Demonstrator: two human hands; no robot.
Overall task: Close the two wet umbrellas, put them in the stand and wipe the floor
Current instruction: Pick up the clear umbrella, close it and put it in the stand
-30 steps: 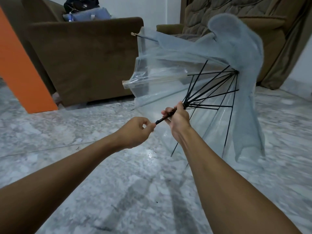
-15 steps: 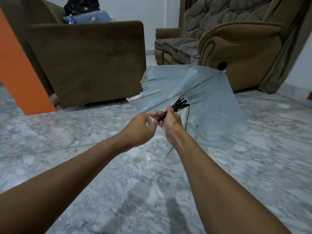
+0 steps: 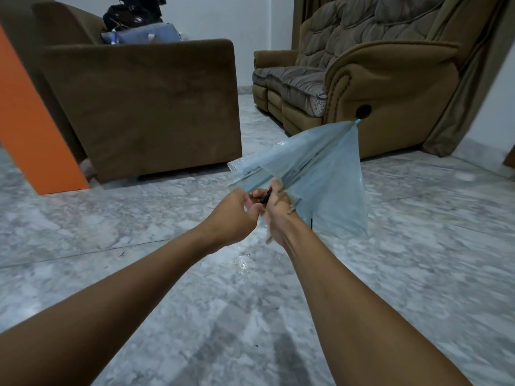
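Water glistens on the marble floor (image 3: 242, 263) below both forearms. The left hand (image 3: 235, 214) pinches the black shaft (image 3: 265, 196); the right hand (image 3: 278, 210) grips the folded transparent umbrella (image 3: 328, 174), held off the floor, tip pointing toward the tan recliner sofa (image 3: 384, 79).

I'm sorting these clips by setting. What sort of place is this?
Probably a home living room: a brown armchair and a tufted sofa stand on a marble floor, with bags piled on the armchair.
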